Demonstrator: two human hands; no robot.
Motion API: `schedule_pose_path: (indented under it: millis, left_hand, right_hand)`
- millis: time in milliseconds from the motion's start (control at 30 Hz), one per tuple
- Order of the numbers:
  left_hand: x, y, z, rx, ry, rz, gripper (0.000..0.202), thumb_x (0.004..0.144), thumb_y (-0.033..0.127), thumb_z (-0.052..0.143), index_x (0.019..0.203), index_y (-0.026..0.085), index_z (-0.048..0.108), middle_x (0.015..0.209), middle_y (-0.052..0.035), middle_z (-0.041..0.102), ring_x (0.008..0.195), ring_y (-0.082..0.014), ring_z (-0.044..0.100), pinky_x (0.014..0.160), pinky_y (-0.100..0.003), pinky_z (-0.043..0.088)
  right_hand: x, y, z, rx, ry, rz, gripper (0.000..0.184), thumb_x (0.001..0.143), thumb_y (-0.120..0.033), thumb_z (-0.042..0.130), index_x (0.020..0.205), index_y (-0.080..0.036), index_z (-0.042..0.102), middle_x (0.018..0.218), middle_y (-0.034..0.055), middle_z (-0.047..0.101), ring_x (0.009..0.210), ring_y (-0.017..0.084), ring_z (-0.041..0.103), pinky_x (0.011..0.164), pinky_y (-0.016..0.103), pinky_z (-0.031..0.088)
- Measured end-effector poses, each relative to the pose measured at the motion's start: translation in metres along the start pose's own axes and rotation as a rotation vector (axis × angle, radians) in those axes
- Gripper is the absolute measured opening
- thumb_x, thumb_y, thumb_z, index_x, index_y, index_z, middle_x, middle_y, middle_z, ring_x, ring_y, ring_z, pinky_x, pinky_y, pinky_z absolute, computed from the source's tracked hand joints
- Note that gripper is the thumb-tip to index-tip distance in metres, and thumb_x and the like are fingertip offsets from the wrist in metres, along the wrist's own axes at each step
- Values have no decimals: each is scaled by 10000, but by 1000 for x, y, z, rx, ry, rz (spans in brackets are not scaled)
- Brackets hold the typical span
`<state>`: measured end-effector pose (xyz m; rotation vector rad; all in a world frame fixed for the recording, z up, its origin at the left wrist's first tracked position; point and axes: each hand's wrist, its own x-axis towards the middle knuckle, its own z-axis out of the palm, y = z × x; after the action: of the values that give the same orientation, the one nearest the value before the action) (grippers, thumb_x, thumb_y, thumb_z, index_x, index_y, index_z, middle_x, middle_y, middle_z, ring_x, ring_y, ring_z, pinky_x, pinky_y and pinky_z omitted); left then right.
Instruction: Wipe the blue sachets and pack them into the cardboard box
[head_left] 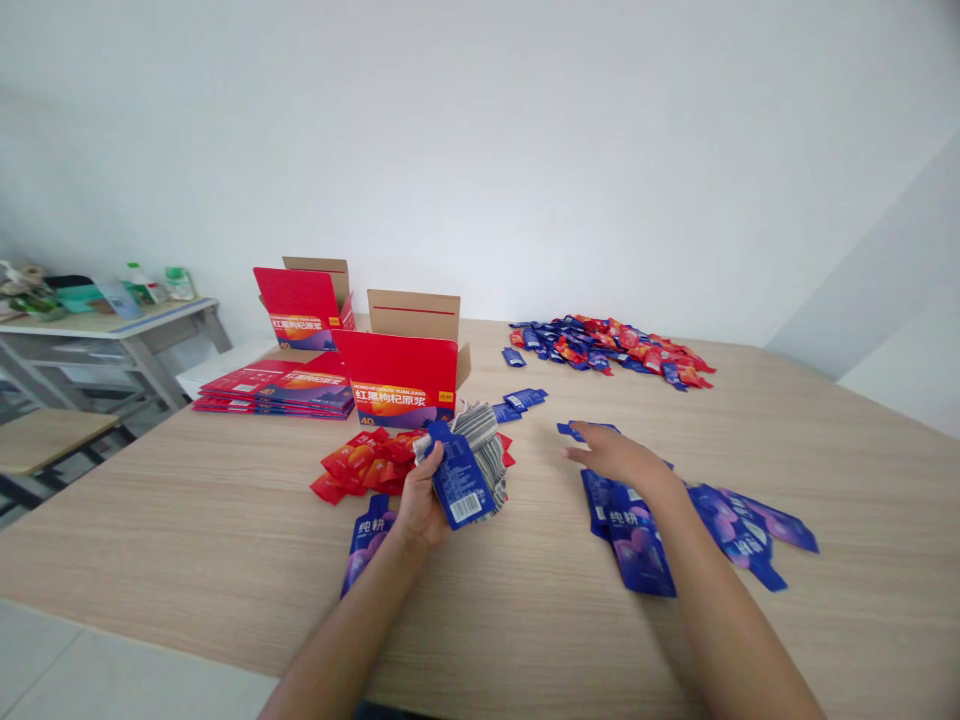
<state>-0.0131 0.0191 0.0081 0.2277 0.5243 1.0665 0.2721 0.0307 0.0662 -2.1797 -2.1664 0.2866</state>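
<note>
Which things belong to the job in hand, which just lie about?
Likely job:
flat blue pouch in left hand
blue pouches by right hand
shiny red pouches
open red cardboard boxes

Likely lying about:
green-and-white packet
wooden-topped stool

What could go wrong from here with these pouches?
The left hand grips a blue pouch in front of the striped cloth, which might get dragged along. Near the right hand, overlapping blue pouches could perhaps come up together. The red pouches beside the cloth might be knocked.
</note>
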Motion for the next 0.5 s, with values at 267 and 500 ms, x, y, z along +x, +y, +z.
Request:
schedule_pose_path:
  millis: [267,500]
  left_hand:
    - [-4,-14,-8,81,-113,-26,378,955,386,611,1240,147,679,1076,-122,787,1076,-306,739,1029,-464,560]
    - [1,-14,-8,75,-135,49,424,941,451,628,1253,169,682,1104,-110,783,1116,-304,723,1024,-459,561]
  right_hand:
    - [-50,-141,38,317,168,-299,808,882,-464,711,1537,-146,362,1333,212,641,1169,332,653,921,408,494]
    - [-35,-127,41,587,147,-311,669,763,-332,820,1343,-193,516,1245,121,695,1129,288,666,929,393,496]
